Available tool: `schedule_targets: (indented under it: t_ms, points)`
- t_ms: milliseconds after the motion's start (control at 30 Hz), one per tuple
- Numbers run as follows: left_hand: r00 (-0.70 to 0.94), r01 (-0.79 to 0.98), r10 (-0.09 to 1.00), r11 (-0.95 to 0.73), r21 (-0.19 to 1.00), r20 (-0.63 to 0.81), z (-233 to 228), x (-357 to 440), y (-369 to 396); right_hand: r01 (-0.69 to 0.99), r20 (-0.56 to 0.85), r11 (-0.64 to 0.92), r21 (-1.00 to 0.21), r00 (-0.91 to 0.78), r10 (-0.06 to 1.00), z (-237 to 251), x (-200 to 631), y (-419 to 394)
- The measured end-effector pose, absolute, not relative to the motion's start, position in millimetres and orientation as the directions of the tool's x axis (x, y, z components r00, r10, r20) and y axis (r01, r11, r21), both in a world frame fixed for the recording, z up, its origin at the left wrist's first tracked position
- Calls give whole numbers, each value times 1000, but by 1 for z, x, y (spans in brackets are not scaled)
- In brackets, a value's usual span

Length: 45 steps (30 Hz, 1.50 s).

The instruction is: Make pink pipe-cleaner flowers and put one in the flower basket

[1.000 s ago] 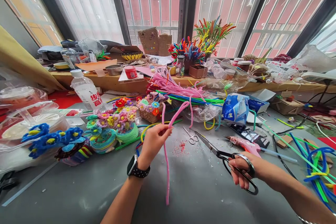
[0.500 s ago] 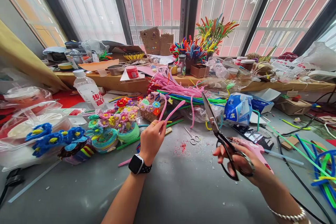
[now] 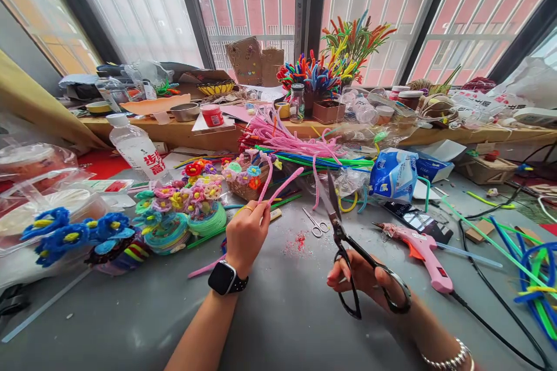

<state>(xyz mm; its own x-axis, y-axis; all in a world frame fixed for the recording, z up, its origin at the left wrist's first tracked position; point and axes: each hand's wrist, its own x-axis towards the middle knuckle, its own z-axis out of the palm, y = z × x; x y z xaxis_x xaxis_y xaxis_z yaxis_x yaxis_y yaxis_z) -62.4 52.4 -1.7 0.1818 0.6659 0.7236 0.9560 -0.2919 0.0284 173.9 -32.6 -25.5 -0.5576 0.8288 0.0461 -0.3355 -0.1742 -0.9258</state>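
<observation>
- Windows [image 3: 243,6]: a row of tall panes spans the far wall, divided by dark frames; white bars stand outside the glass, with a red-brick facade beyond.
- Light: bright, diffuse daylight enters through the panes; no lamp is visible.
- Wooden ledge [image 3: 183,130]: runs under the windows along the full width, its front edge just behind the tabletop.
- Tabletop [image 3: 282,324]: grey, smooth, slightly glossy surface with small scattered specks and a faint reflection of the windows.
- Yellow curtain [image 3: 39,104]: hangs at the far left, slanting down beside a plain grey wall section.
</observation>
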Motion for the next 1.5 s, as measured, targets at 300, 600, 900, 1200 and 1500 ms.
schedule_targets:
  t_ms: [300,600,900,1200,1500]
  points:
    - [178,945,646,-322,53,743,-4,-63,51,-344,47,-193,-919,-580,813,-23,159,-37]
    - [193,951,647,-307,21,737,-4,-62,50,-374,53,-201,-905,-569,821,-19,159,-41]
    - [210,943,623,-333,13,754,-4,-61,49,-390,55,-219,-895,-582,812,-22,159,-39]
    - [241,915,585,-403,20,774,-6,-60,50,-435,96,-188,-881,-552,828,-25,159,-41]
    - [322,846,533,-532,14,782,-4,-59,49,-437,125,-156,-886,-548,827,-24,157,-41]
